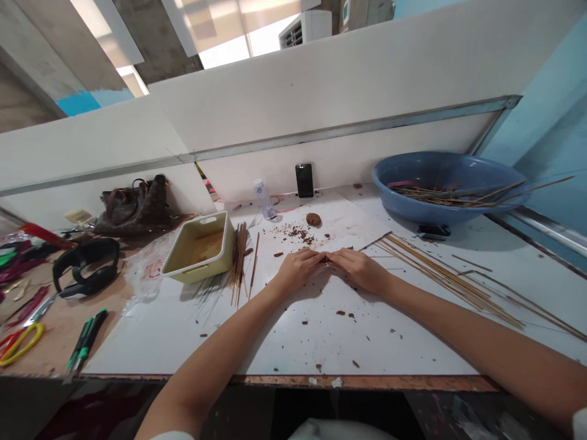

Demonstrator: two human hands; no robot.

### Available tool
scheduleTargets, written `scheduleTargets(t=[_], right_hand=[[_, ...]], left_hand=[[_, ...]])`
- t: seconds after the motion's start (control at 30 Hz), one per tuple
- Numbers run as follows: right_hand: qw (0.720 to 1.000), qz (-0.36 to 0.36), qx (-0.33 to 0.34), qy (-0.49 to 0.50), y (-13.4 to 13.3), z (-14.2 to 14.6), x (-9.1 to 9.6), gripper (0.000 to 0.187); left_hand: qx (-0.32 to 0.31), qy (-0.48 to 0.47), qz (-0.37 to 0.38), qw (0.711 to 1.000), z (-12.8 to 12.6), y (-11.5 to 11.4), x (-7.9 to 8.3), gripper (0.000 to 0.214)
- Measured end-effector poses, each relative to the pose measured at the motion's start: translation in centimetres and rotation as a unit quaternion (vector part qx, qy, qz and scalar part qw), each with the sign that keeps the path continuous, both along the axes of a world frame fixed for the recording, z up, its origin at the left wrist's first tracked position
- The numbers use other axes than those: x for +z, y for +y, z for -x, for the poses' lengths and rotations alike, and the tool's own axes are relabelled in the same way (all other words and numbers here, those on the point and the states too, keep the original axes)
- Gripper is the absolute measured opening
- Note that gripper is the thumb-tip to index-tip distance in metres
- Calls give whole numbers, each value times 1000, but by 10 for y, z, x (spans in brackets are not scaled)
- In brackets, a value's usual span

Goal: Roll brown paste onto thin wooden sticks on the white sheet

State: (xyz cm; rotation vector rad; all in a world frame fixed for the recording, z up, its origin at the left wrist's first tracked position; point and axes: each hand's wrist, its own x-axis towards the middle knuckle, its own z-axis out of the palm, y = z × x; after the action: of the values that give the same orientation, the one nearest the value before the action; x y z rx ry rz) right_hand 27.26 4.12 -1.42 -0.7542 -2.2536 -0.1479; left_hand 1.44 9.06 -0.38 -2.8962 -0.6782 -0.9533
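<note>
Evidently, your left hand (297, 269) and right hand (363, 269) meet, fingers narrowed on a brown piece (326, 258) between them, probably low so crumbs (299, 233) stay on the desk (275, 336).

Along the far edge of my table (435, 383) stands a white partition (321, 79), crossed by a grey strip (257, 145) that bends down near the far right corner. Beyond the right edge I have a pale blue wall (557, 122). Over the partition I see bright light (224, 55) and a white vented unit (316, 25). Below the near edge it is dark.
</note>
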Motion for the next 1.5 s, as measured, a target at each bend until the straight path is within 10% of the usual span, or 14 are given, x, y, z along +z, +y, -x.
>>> scheduleTargets(t=[1.5], right_hand=[[1000, 13, 11, 0, 0, 5, 4, 34]], left_hand=[[38, 64, 73, 995, -4, 3, -4, 32]])
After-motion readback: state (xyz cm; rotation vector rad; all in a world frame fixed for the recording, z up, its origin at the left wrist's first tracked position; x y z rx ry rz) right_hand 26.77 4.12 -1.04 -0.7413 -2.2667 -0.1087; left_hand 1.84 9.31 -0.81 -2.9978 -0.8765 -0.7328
